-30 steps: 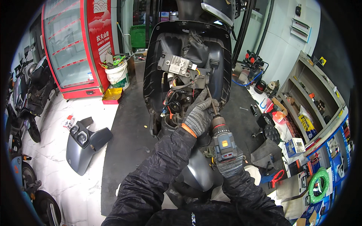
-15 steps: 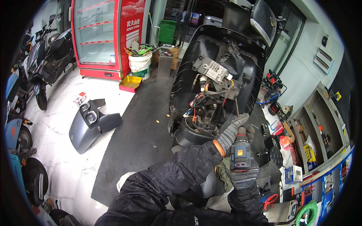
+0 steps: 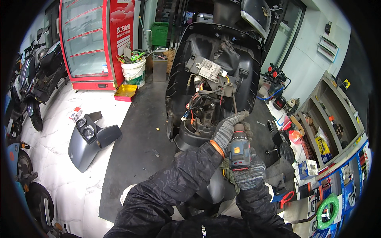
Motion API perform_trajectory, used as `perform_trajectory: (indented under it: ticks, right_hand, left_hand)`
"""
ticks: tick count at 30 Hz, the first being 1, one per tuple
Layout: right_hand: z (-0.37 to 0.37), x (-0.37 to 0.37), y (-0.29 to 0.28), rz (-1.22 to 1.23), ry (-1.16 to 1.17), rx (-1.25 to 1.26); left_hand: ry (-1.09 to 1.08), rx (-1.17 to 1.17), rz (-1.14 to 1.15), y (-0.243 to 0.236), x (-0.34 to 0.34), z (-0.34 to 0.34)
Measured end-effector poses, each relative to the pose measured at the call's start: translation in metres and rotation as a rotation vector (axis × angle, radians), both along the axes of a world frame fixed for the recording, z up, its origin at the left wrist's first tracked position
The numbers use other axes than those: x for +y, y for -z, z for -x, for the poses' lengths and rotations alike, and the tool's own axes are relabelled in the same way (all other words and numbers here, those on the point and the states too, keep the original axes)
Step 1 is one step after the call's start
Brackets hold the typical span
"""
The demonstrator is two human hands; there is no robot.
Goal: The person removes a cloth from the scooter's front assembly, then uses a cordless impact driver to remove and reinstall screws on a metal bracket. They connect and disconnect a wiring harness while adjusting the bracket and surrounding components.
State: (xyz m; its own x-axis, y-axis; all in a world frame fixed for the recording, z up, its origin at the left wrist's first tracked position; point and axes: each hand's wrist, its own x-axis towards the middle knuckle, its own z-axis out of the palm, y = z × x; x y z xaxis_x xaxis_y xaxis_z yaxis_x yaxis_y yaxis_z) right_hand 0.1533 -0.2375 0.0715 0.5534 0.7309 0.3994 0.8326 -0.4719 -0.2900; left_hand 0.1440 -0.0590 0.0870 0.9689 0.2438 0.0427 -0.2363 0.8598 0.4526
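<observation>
In my right hand [image 3: 251,175], in a grey knit glove, is a cordless drill [image 3: 240,152] with a grey-blue body, an orange patch and a dark chuck pointing away from me. My left hand [image 3: 227,130], gloved with an orange cuff, reaches across in front of the drill. Its fingers are bent beside the chuck; what they grip is hidden. Just beyond them a thin dark rod [image 3: 235,104] runs up toward the scooter. The black scooter [image 3: 194,137] has its inside bared, showing loose coloured wires [image 3: 193,106] and a silver finned metal box [image 3: 208,70].
A grey body panel [image 3: 89,139] lies on the white floor at left, beside the black mat [image 3: 135,158]. Parked scooters line the left rim. A red display fridge [image 3: 119,43] and a white bucket [image 3: 134,73] stand behind. Shelves [image 3: 337,115] and scattered tools occupy the right.
The whole view has shifted, so the scooter and both hands appear farther left and slightly higher. The drill stays in my right hand, and my left hand keeps its place by the chuck.
</observation>
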Motion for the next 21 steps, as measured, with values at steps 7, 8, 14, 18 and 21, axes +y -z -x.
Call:
perform_trajectory:
  ticks: [7, 8, 14, 18, 21]
  right_hand:
    - [0.001, 0.001, 0.0, -0.082, -0.03, -0.047]
    - [0.001, 0.0, -0.001, -0.014, 0.015, -0.098]
    - [0.002, 0.001, -0.002, -0.036, -0.013, -0.02]
    - [-0.003, 0.001, 0.007, -0.208, -0.112, 0.107]
    - [-0.008, 0.002, 0.02, -0.11, -0.057, -0.032]
  left_hand:
    - [0.008, -0.006, -0.018, 0.0, 0.001, 0.0]
    - [0.005, 0.002, -0.021, 0.0, 0.001, 0.0]
    - [0.002, 0.009, -0.018, 0.0, 0.001, -0.002]
    - [0.011, 0.001, -0.026, -0.003, 0.001, -0.001]
    - [-0.02, 0.049, -0.043, -0.008, -0.005, 0.001]
